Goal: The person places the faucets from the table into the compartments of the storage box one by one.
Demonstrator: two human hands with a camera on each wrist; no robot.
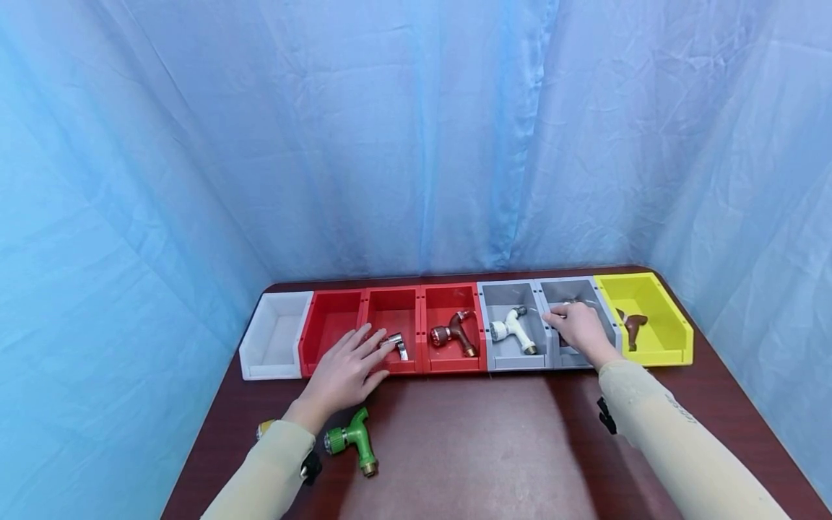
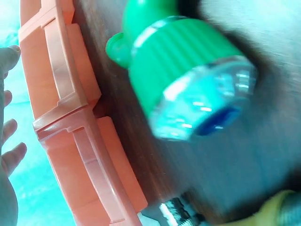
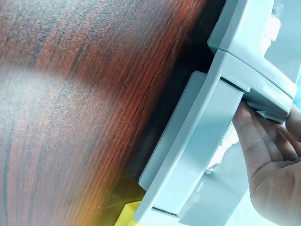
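Observation:
My left hand (image 1: 347, 368) spreads over the red bins with fingers fairly straight, near a chrome tap (image 1: 401, 348) partly hidden by the fingertips. The curled fingers of my right hand (image 1: 578, 331) grip the divider wall of the right grey bin (image 3: 202, 141). Behind that hand, the bin's contents are mostly hidden. A white tap (image 1: 516, 331) lies in the grey bin to its left. On the table near my left wrist lies a green tap (image 1: 354, 440), large in the left wrist view. A yellow tap (image 1: 263, 428) is mostly covered by the left sleeve.
The bins stand side by side along the table's far edge. A white bin (image 1: 273, 372) ends the row at left, and a yellow bin (image 1: 669, 357) at right holds a brown tap (image 1: 633, 328). Another brown tap (image 1: 457, 334) lies in a red bin. Blue curtains (image 1: 416, 144) surround the table.

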